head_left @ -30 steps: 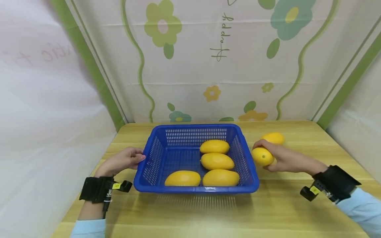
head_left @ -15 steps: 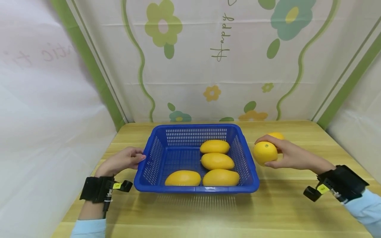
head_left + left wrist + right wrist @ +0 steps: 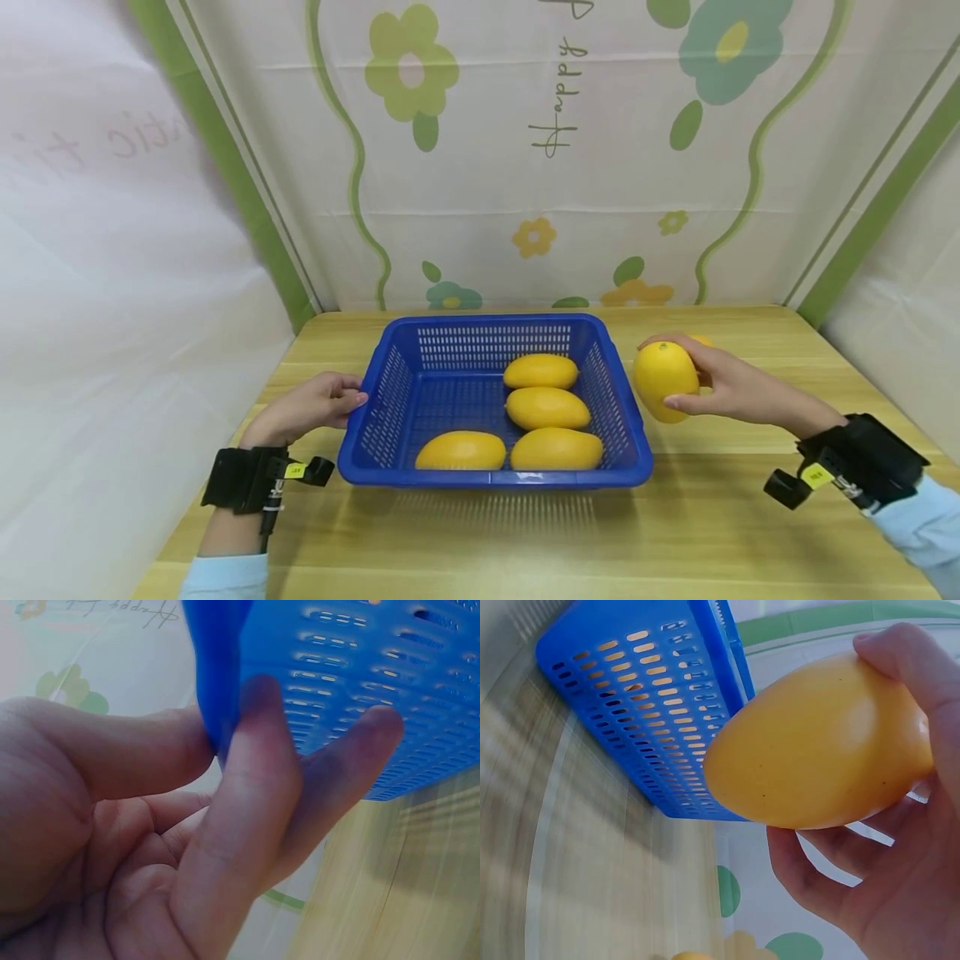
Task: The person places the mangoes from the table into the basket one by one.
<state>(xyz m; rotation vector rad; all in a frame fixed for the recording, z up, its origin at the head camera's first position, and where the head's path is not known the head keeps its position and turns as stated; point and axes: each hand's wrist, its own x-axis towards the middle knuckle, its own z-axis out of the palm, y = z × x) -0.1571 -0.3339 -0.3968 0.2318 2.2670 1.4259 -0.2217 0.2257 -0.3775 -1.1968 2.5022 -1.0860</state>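
A blue plastic basket (image 3: 495, 477) with slotted walls stands on the wooden table, several yellow mangoes (image 3: 547, 407) lying inside it. At its left side my left hand (image 3: 311, 408) pinches the rim (image 3: 215, 667) between thumb and fingers, as the left wrist view shows up close. Just beyond the right wall, my right hand (image 3: 727, 383) holds another mango (image 3: 663, 379) tilted with its stem end up, thumb on one side and fingers on the other. That mango (image 3: 817, 746) overlaps the basket rim in the right wrist view.
One more mango (image 3: 702, 340) lies on the table behind my right hand, mostly hidden by it. White cloth walls with a flower print (image 3: 534, 237) enclose the table (image 3: 495, 558) at the back and sides.
My right hand has turned the mango from stem end facing me to stem end up and lifted it slightly. The left hand and basket have stayed put.
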